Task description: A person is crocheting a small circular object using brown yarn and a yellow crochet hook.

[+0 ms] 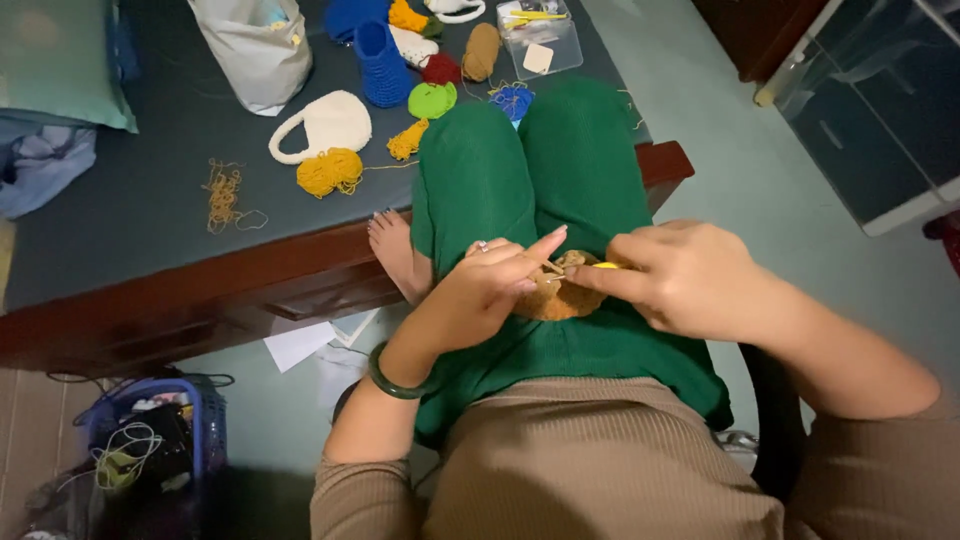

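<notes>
The left hand (pixel 485 285) comes in from the lower left with the wrist bent upward, a dark green bangle (pixel 395 378) round the forearm and a ring on one finger. Its index finger points straight out toward the right hand while the thumb and remaining fingers pinch the near edge of a small brown crochet piece (pixel 556 297), so it is grasping that piece. The right hand (pixel 680 275) reaches in from the right, knuckles up and the forearm angled down across the lap; its thumb and forefinger are clenched on a yellow crochet hook (pixel 606 265), whose tip points left into the brown piece. The two hands nearly meet, with the crochet piece lying between and just below them on the green trousers (pixel 540 170) of the raised knees.

Beyond the hands, past the knees, a dark surface (pixel 150 200) carries the yarn things: a ball of yellow yarn (pixel 329 171) and a white crocheted bag (pixel 325 125) well to the upper left of the left hand, a blue crocheted cup (pixel 383 62) and a round green piece (pixel 432 99) further off, and a clear plastic box (pixel 540 38) at the far edge. A bare foot (pixel 395 250) rests against the wooden rim just left of the left hand.
</notes>
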